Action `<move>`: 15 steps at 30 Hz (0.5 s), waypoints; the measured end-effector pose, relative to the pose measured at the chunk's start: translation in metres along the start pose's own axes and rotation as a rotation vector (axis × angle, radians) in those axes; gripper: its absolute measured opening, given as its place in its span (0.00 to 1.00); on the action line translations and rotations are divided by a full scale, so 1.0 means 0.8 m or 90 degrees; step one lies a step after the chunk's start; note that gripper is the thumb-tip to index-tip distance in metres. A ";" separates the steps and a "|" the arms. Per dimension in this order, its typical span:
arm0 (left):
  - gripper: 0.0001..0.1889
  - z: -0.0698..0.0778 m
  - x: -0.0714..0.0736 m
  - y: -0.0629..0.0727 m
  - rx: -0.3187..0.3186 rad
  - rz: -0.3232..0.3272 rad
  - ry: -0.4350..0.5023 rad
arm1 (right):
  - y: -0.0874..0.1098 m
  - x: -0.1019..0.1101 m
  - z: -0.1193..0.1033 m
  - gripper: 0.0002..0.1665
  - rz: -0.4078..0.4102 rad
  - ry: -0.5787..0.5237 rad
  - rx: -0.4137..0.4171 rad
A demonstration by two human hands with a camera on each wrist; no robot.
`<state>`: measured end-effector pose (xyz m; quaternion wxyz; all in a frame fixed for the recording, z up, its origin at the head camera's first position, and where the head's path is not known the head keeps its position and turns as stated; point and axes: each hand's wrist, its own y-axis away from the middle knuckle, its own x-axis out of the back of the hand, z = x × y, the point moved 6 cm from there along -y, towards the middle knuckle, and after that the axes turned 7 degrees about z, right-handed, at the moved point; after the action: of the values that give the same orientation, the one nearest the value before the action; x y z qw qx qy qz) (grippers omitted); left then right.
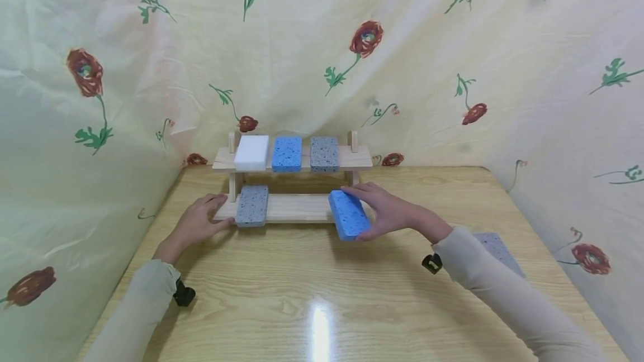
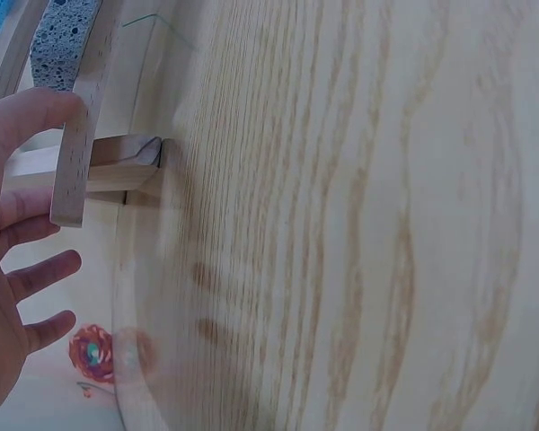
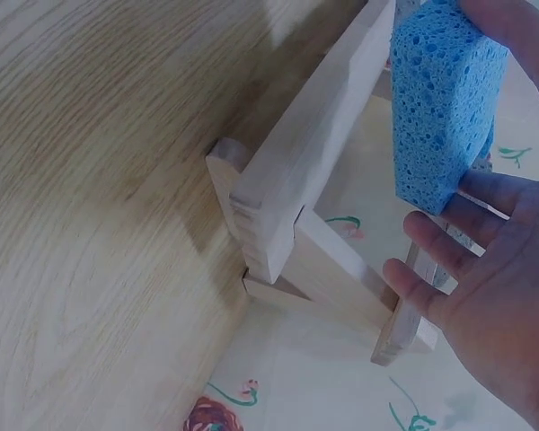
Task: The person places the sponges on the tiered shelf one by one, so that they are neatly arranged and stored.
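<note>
A two-tier wooden rack point(image 1: 297, 208) stands against the back curtain. My right hand point(image 1: 389, 211) holds a blue sponge point(image 1: 349, 215) tilted at the right end of the lower tier, thumb on one end and fingers on the other. In the right wrist view the blue sponge point(image 3: 445, 103) is off the shelf board. The left hand point(image 1: 198, 219) grips the left end of the lower board, and the left wrist view has its thumb point(image 2: 40, 112) on the board's near side. Close to that hand, a grey sponge point(image 1: 252, 205) leans on the lower tier.
On the upper tier sit a white sponge point(image 1: 252, 152), another blue sponge point(image 1: 287, 154) and a speckled grey sponge point(image 1: 324, 154). A flat grey piece point(image 1: 499, 251) lies on the wooden table point(image 1: 261, 295), partly behind the right sleeve. Flowered curtain point(image 1: 302, 43) surrounds the table's back and sides.
</note>
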<state>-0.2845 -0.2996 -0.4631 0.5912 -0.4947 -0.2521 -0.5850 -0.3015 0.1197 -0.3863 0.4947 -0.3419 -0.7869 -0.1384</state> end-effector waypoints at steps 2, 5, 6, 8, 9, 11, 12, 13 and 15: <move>0.39 0.000 0.000 0.000 0.001 0.000 0.000 | -0.002 -0.002 0.000 0.68 0.002 0.000 0.000; 0.39 -0.001 0.000 0.000 0.001 0.000 0.001 | -0.006 -0.005 -0.001 0.68 0.009 0.004 0.001; 0.39 -0.001 0.000 0.000 0.001 0.000 0.002 | -0.007 -0.006 -0.002 0.68 0.010 0.004 0.000; 0.40 -0.001 0.000 -0.001 0.003 0.000 0.004 | -0.009 -0.007 -0.003 0.68 0.015 0.004 -0.001; 0.40 -0.001 0.000 -0.001 0.003 0.000 0.004 | -0.010 -0.008 -0.004 0.69 0.017 0.003 0.000; 0.40 0.000 0.000 -0.001 0.002 0.000 0.005 | -0.012 -0.010 -0.006 0.69 0.020 0.000 -0.001; 0.40 0.000 0.001 -0.001 0.002 0.000 0.005 | -0.013 -0.010 -0.007 0.69 0.022 -0.002 0.000; 0.40 0.000 0.001 -0.001 0.001 0.001 0.005 | -0.015 -0.011 -0.009 0.69 0.024 -0.004 0.001; 0.40 0.000 0.000 0.000 0.000 0.001 0.004 | -0.017 -0.012 -0.011 0.69 0.029 -0.010 0.003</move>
<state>-0.2846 -0.2994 -0.4626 0.5923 -0.4930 -0.2496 -0.5864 -0.3023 0.1010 -0.3893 0.4924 -0.3596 -0.7830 -0.1227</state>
